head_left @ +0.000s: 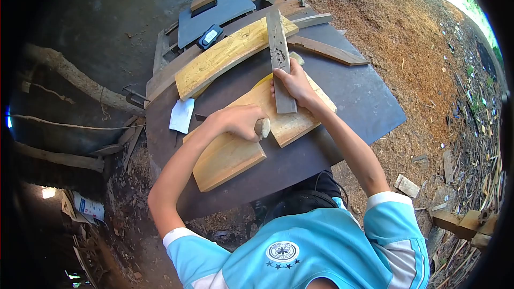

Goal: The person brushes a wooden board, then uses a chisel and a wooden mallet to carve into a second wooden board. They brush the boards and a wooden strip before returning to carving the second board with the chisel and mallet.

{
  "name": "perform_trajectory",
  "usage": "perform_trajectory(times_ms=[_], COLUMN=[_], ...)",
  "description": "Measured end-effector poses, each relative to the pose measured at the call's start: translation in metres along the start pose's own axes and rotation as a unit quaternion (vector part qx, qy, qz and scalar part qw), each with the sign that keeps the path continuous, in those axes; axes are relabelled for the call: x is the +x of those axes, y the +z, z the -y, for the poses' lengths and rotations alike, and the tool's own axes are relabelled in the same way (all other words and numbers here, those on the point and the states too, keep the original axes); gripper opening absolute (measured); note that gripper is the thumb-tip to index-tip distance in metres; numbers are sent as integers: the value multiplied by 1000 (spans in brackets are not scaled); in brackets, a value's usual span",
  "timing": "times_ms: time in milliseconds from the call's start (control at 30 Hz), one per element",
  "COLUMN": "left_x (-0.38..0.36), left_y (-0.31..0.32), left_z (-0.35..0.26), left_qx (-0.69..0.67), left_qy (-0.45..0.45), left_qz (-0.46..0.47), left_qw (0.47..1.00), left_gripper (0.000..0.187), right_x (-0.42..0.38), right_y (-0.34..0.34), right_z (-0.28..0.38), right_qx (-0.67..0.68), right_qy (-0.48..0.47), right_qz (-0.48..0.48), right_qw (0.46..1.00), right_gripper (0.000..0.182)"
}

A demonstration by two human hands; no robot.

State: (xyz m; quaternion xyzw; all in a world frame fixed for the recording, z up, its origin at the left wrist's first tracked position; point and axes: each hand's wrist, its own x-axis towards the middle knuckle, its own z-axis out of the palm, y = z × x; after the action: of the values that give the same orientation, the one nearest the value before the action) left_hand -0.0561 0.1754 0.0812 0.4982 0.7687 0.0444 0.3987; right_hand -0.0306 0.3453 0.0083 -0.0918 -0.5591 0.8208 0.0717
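Observation:
My right hand [292, 81] is closed round the lower half of a long grey-brown wooden strip [278, 43], which has small dark cut-outs. That strip lies across light wooden boards. Closed round a short pale wooden handle [262, 128] is my left hand [245, 122]; whatever the handle belongs to is hidden beneath it. Both hands are over a light board [308, 123] with a gap at its near edge. Left of the gap, a light board part [227, 163] reaches toward the table's front. Beyond the hands lies a curved yellowish board [225, 56] with pencil-like markings.
The dark table [369, 96] also bears a white paper [181, 115], a blue-black device [210, 37], a grey panel [211, 16] with a wooden block [202, 1], and narrow wood pieces [332, 52]. A metal clamp [135, 96] juts out at the left edge. Sawdust [385, 27] covers the ground.

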Motion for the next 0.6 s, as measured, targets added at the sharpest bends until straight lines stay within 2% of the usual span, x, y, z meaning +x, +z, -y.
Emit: perform_trajectory(times_ms=[100, 200, 300, 500, 600], left_x=[-4, -7, -7, -1, -2], left_y=[-4, 1, 3, -3, 2], left_z=[3, 12, 8, -7, 9], left_qx=[-7, -37, 14, 51, -5], left_qy=[18, 81, -1, -28, 52], left_qz=[-19, -11, 37, 88, 50], left_qw=[1000, 996, 999, 994, 997], left_gripper=[28, 31, 33, 33, 31], right_x=[-2, 0, 2, 2, 1], right_y=[1, 1, 0, 0, 0], right_z=[2, 1, 0, 0, 2], right_qx=[1, 2, 5, 0, -1], right_qy=[5, 12, 14, 2, 6], right_qz=[-9, -13, -5, -5, -6], right_qw=[1000, 1000, 1000, 1000, 1000], right_gripper=[31, 29, 26, 25, 26])
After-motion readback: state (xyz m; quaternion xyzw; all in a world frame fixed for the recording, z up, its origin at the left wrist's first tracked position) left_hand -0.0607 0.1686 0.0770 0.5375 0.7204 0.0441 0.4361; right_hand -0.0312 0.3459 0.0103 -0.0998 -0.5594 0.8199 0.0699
